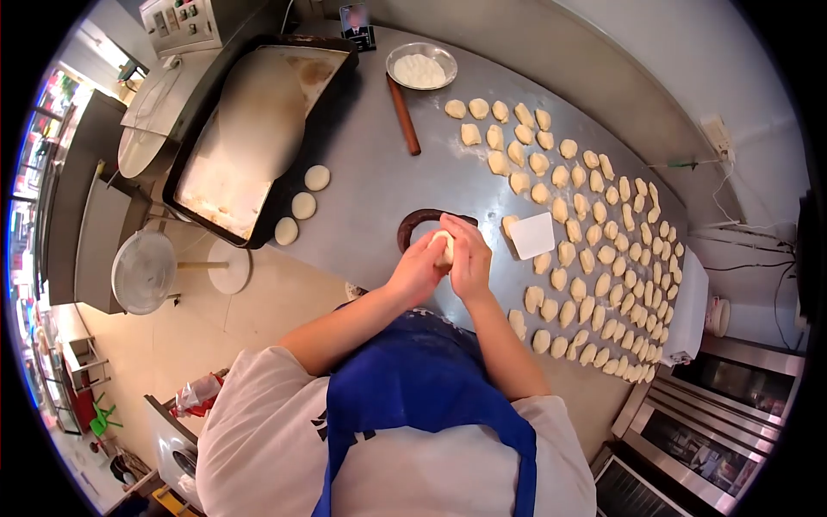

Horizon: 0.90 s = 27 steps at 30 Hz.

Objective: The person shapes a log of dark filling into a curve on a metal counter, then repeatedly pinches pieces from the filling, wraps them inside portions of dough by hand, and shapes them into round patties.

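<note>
Both of my hands are cupped together over the near edge of the metal table, around a pale piece of dough [444, 247]. My left hand [417, 269] closes on it from the left, and my right hand [470, 262] wraps it from the other side. The fingers hide much of the dough. Just behind the hands lies a dark brown curved rope [405, 231], partly covered by them; its material I cannot make out. To the right, a white flat scraper [532, 235] rests among many small dough pieces [560, 209] spread across the table's right half.
A brown rolling pin [403, 116] lies near a metal bowl of flour [421, 67] at the back. On the left stands a large dark-rimmed baking tray [177, 177], its middle blurred. Three round dough discs [303, 205] sit beside it. Ovens [698, 439] stand at right.
</note>
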Available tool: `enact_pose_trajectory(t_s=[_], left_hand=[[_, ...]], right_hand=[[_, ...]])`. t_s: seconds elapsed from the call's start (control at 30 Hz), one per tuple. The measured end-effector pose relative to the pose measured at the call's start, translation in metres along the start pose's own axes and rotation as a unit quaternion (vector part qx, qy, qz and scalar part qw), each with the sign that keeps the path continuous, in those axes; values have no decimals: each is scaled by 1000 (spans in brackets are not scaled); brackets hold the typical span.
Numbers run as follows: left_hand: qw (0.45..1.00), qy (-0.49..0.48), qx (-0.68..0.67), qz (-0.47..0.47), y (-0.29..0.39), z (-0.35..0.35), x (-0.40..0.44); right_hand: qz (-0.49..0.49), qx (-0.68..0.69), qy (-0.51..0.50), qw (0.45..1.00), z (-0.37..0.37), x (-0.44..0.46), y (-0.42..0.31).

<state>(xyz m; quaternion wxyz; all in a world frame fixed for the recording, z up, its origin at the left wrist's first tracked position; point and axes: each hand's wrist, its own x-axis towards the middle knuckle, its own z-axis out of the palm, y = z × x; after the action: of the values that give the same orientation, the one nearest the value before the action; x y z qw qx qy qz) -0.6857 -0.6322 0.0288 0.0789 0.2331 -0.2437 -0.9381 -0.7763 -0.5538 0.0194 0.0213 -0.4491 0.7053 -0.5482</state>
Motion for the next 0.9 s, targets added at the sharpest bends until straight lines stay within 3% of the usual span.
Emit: enact_pose_trajectory(t_s=[0.03, 0.13, 0.2, 0.3, 0.37, 0.4, 0.43, 0.53, 0.57, 0.67, 0.8, 0.83, 0.9], left_hand=[[999, 8, 29, -16, -7, -5, 0], [995, 38, -89, -31, -11, -5, -2], [998, 5, -55, -25, 6, 8, -14], [998, 36, -43, -28, 11, 8, -15], [995, 99, -18, -17, -2, -5, -4], [996, 82, -29, -3, 6, 11, -10], [997, 65, -40, 11, 14, 29, -18], [997, 64, 1, 41, 9, 25, -11], [996, 71, 27, 49, 3, 15, -4], [989, 14, 126, 75, -3, -3, -1], [998, 49, -7, -43, 21, -10, 11], [999, 13, 11, 38, 22, -6, 9], [993, 62, 99, 26, 28, 16, 1]], right_hand=[[-3, -35, 3, 999, 3, -1, 5], [-26, -107, 11, 994, 11, -2, 4], [-51, -136, 2, 989, 13, -9, 7], [-63, -110, 15, 992, 17, -2, -17], [-35, -107, -28, 993, 14, -1, -5], [-20, -107, -50, 993, 13, -2, 4], [-14, -42, -15, 999, 15, -2, 13], [154, 204, 91, 963, 26, 5, -4], [123, 82, 112, 983, 29, 20, -29], [-22, 26, 45, 998, 16, 13, -22], [-5, -54, -45, 997, 17, 10, -3], [-70, -67, 10, 995, 24, 13, 0], [-89, -86, 59, 991, 20, 23, -12]])
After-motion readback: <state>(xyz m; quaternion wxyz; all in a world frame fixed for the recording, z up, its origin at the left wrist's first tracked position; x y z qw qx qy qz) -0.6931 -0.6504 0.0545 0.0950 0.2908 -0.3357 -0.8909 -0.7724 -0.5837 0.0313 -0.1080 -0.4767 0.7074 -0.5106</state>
